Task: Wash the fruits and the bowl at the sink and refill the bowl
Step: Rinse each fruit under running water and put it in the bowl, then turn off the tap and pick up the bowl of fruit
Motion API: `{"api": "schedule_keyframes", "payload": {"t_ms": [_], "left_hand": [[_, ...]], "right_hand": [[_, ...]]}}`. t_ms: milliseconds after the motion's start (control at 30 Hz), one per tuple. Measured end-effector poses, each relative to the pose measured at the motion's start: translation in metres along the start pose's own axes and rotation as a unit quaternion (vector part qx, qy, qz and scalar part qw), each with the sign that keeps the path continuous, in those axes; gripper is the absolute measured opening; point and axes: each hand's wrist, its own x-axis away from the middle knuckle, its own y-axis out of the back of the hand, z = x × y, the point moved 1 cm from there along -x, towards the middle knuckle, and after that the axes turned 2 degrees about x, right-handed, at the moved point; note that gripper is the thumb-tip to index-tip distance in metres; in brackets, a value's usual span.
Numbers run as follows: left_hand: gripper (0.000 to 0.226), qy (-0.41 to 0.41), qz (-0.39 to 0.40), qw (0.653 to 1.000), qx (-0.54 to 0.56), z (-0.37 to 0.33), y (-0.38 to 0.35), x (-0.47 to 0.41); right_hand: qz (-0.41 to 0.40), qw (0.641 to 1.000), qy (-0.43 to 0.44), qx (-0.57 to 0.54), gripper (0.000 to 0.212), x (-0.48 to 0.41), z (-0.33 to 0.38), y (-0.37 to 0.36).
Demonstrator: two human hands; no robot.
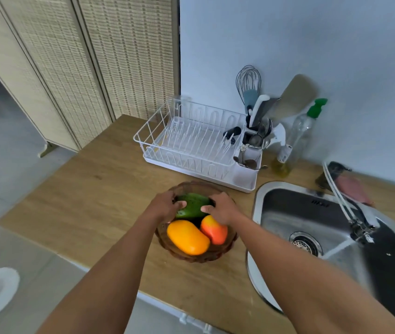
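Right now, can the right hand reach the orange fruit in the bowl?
Probably yes. The right hand rests on the green fruit, and the orange fruit lies uncovered just beside it in the bowl, with nothing between them.

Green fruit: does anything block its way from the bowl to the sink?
Nothing visible does. Both hands, left hand and right hand, grip the green fruit in the bowl; bare counter separates it from the sink.

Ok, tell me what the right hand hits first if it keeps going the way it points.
The right hand points up-left over the bowl, fingers already on the green fruit. Going on, it would press into that fruit first, then likely meet the left hand on its other side. Depth is hard to judge.
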Motion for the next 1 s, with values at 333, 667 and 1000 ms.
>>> {"api": "schedule_keyframes", "payload": {"t_ms": [333,667,1000], "left_hand": [[0.054,-0.050,-0.115,0.954,-0.271,-0.036,0.003,0.000],[0.020,-0.259,-0.050,0.934,-0.239,-0.130,-0.075,0.007],[0.019,-0.347,0.042,0.912,-0.213,-0.233,-0.177,0.001]], "right_hand": [[-0.056,0.996,0.026,-0.062,0.034,0.017,-0.001,0.021],[-0.106,0.993,-0.026,-0.035,0.035,0.073,-0.072,0.078],[-0.227,0.967,-0.108,-0.046,0.037,0.129,-0.155,0.175]]}}
